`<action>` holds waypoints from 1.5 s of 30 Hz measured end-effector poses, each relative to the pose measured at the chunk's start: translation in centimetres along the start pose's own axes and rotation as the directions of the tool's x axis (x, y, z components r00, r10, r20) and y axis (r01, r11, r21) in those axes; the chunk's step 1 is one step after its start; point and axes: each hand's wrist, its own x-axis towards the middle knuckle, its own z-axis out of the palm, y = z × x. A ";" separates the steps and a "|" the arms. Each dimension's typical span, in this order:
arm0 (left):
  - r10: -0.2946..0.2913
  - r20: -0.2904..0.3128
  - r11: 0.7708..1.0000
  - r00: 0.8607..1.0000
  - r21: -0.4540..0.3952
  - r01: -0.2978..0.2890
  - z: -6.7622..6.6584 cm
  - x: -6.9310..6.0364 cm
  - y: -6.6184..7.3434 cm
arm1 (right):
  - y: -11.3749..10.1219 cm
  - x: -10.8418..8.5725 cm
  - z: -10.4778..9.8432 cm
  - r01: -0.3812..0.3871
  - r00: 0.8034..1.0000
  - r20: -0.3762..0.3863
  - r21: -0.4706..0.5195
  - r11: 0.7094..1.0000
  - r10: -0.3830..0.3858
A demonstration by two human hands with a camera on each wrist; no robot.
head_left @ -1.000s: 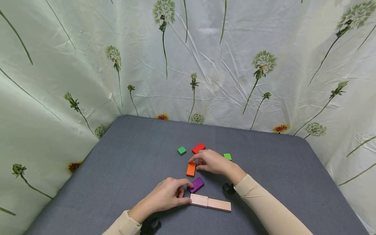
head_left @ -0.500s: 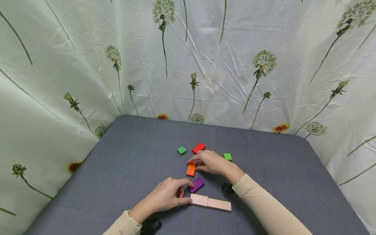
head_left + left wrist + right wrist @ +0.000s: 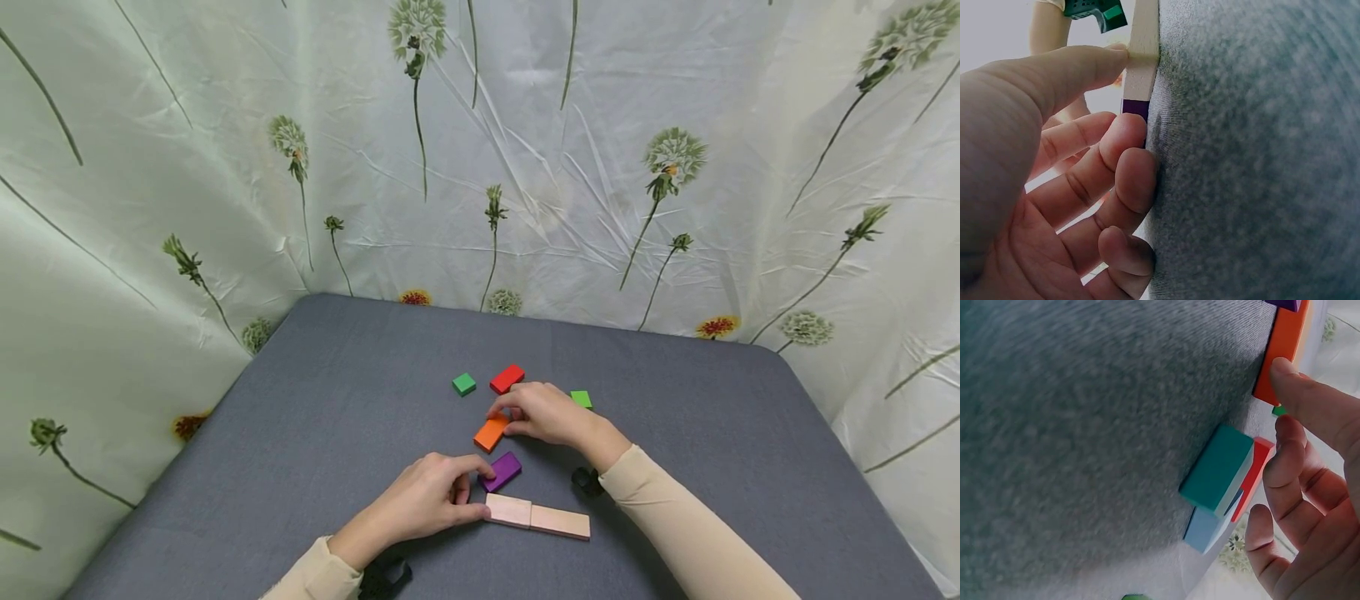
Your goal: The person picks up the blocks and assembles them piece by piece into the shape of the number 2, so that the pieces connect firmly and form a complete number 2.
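Note:
In the head view my left hand (image 3: 431,497) rests low over the table, its index fingertip touching the purple block (image 3: 507,470). Its thumb touches the left end of a pale wooden block (image 3: 508,510), which lies end to end with another pale wooden block (image 3: 561,522). Farther back, my right hand (image 3: 546,412) pinches the orange block (image 3: 490,434) between thumb and fingers; the right wrist view shows the thumb on the orange block's side (image 3: 1282,344). A teal block (image 3: 1219,469) and a blue block (image 3: 1202,528) lie under the right hand, hidden from the head view.
A red block (image 3: 507,378) lies beyond the right hand, with a dark green block (image 3: 464,384) to its left. Partly behind the right wrist sits a light green block (image 3: 581,399). The grey table (image 3: 360,375) meets a flower-patterned curtain (image 3: 555,167) at the back.
The orange block has turned, its far end swinging to the right along with my right hand's fingers. My left hand, the purple block and the pale blocks stay in place.

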 end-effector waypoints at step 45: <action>-0.020 0.008 1.000 1.000 0.000 0.020 -0.1 0.2 0.0 | 2.5 -4.3 -0.8 -0.099 0.995 -0.036 -0.019 0.995 0.098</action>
